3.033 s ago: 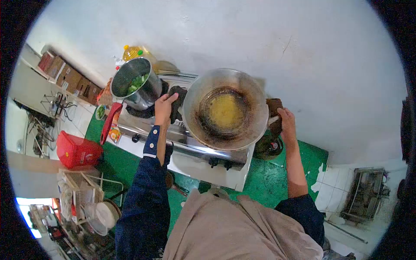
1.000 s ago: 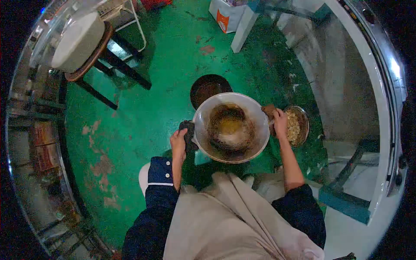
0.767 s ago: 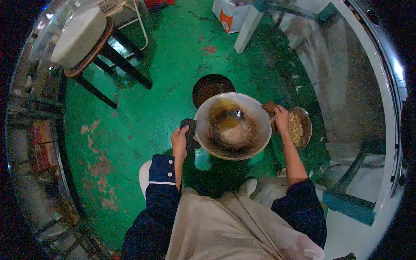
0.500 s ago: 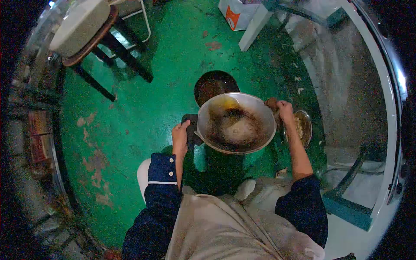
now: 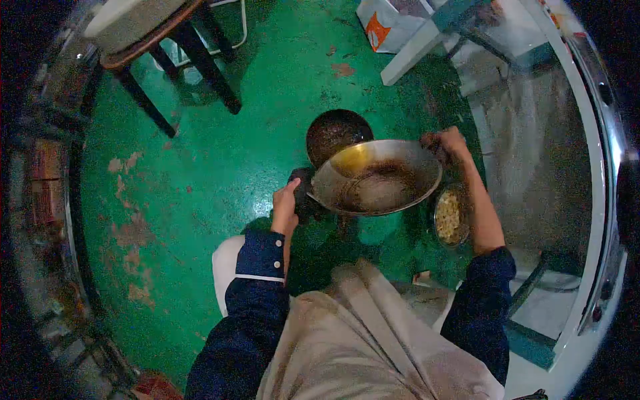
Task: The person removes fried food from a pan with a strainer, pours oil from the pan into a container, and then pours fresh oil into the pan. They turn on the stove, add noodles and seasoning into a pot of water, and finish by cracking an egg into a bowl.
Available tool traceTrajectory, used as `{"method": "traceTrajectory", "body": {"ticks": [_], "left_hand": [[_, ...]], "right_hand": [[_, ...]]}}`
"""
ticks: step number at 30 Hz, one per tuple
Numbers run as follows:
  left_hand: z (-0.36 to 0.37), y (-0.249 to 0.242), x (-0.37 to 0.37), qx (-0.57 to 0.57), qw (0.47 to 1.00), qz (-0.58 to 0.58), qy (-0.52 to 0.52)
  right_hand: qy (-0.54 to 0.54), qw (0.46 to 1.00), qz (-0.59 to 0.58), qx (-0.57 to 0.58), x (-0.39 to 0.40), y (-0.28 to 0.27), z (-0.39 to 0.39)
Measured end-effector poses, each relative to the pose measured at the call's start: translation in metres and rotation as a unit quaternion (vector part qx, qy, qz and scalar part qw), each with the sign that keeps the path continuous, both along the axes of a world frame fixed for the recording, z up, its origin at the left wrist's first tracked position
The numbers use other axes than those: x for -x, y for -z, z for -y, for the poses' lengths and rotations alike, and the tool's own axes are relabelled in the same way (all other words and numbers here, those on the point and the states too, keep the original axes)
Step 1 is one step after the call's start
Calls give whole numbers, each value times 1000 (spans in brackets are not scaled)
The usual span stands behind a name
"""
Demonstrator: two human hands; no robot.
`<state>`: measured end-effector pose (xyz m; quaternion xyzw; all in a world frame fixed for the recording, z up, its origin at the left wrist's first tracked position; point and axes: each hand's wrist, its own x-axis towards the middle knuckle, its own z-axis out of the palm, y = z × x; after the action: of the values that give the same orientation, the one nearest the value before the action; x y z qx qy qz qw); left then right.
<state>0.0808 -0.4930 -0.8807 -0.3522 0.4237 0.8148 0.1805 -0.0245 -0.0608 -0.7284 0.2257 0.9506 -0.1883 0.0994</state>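
Yellow liquid (image 5: 353, 159) pools near the far rim of the tilted, scorched silver metal wok (image 5: 400, 193), so it is not emptied. The left hand (image 5: 285, 205) and right hand (image 5: 455, 144) grip it through dark cloths (image 5: 305, 195) above the green floor (image 5: 220, 173), beside a round black pan (image 5: 335, 130).

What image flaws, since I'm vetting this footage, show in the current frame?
Head view: fisheye bending with black corners; visible grain; glare on the green floor beside the left hand; dark shadow below the wok; right hand slightly blurred.
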Motion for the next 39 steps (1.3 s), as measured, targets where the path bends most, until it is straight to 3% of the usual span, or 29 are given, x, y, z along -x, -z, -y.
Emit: {"method": "traceTrajectory", "body": {"ticks": [1, 2, 5, 8, 12, 15, 16, 18, 19, 21, 25, 29, 31, 35, 38, 39], "left_hand": [[-3, 2, -3, -29, 1000, -1, -7], [-4, 6, -6, -57, 998, -3, -13], [-6, 48, -10, -11, 999, -11, 28], [-14, 70, -15, 43, 993, -73, 76], [-29, 40, -27, -31, 998, -33, 49], [-47, 55, -28, -170, 984, 48, 3], [-47, 29, -26, -200, 978, 65, -16], [-29, -8, -19, -215, 975, 53, -9], [-29, -13, -19, -204, 978, 42, 0], [-38, -5, -15, -210, 976, 50, -2], [-43, 23, -18, -268, 962, 56, -2], [-44, 28, -25, -231, 972, 20, 27], [-43, 13, -25, -255, 966, 28, 26], [-43, 7, -25, -294, 954, 48, 27], [-46, 8, -28, -302, 953, 36, 13], [-45, 12, -29, -312, 949, 30, 9]], "right_hand": [[-31, 1000, -7, 2, 21, 33, -39], [-31, 999, 21, 8, 28, 24, -32], [-97, 993, 38, -51, 46, -14, 0], [-133, 988, -12, -74, 88, 20, -33], [-220, 960, 54, -164, 122, -40, 13], [-207, 940, 99, -251, 137, -63, 44], [-175, 952, 105, -227, 119, -91, 92], [-138, 989, 56, -23, 109, -103, 101], [-145, 977, 19, 154, 131, -75, 51], [-125, 958, 10, 257, 135, -71, 60], [-171, 984, 36, 19, 104, -115, 125], [-331, 926, -2, -183, 89, -140, 149], [-290, 935, 16, -202, 113, -129, 123], [-258, 933, 55, -245, 102, -152, 152], [-337, 913, 34, -226, 182, -96, 54], [-335, 911, 21, -240, 166, -115, 81]]}}
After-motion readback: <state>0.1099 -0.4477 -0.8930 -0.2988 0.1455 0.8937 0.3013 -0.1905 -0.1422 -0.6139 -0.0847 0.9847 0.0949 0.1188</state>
